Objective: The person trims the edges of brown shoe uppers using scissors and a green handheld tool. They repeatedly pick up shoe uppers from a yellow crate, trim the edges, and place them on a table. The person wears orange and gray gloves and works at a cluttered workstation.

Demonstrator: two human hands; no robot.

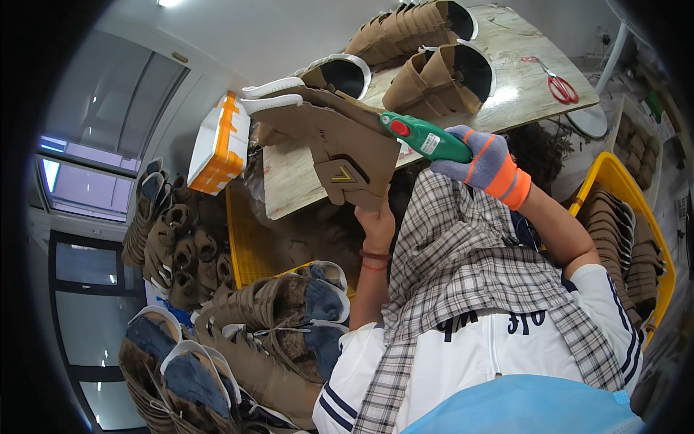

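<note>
In my right hand (pixel 481 163), which wears a grey and orange glove, is a green handheld power tool (pixel 430 141) with a red button. Its front end meets the edge of a brown shoe upper (pixel 347 159); the working tip is hidden there. My left hand (pixel 376 220) is bare and grips the upper from below, with most of its fingers behind the material. White trim (pixel 271 105) runs along the far left end of the upper, and a yellow angular mark shows on its side.
Nested stacks of brown uppers (pixel 434 79) lie on the worktable (pixel 538 54), with red-handled scissors (pixel 562 88) near its right edge. An orange-taped white box (pixel 217 145) stands left. Yellow crates (pixel 669 239) flank me, and more uppers (pixel 289 304) pile up at lower left.
</note>
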